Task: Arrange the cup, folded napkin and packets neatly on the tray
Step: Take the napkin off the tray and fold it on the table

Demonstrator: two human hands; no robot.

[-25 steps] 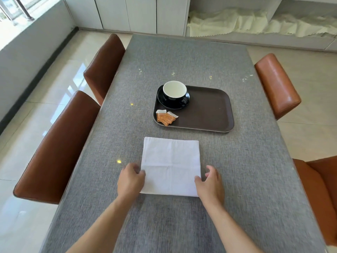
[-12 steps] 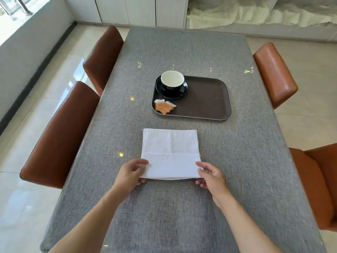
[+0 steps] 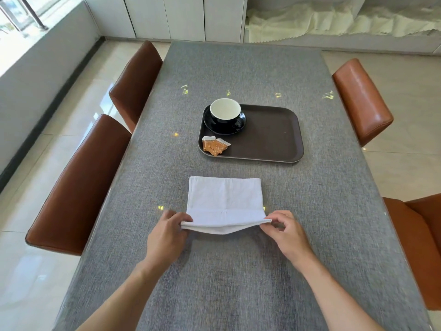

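Both hands pinch the near corners of a white napkin (image 3: 224, 201) on the gray table (image 3: 322, 211): left hand (image 3: 167, 237), right hand (image 3: 287, 235). Beyond them, cup (image 3: 225, 113) and packets (image 3: 214, 146) sit on the brown tray (image 3: 274, 137).

White napkin (image 3: 224, 199), brown tray (image 3: 269, 137)

Grey cloth-covered table (image 3: 238, 68). Brown leather chairs: two left (image 3: 81, 187) (image 3: 136, 77), two right (image 3: 360, 99) (image 3: 420, 247). White cabinets (image 3: 167, 17) far.
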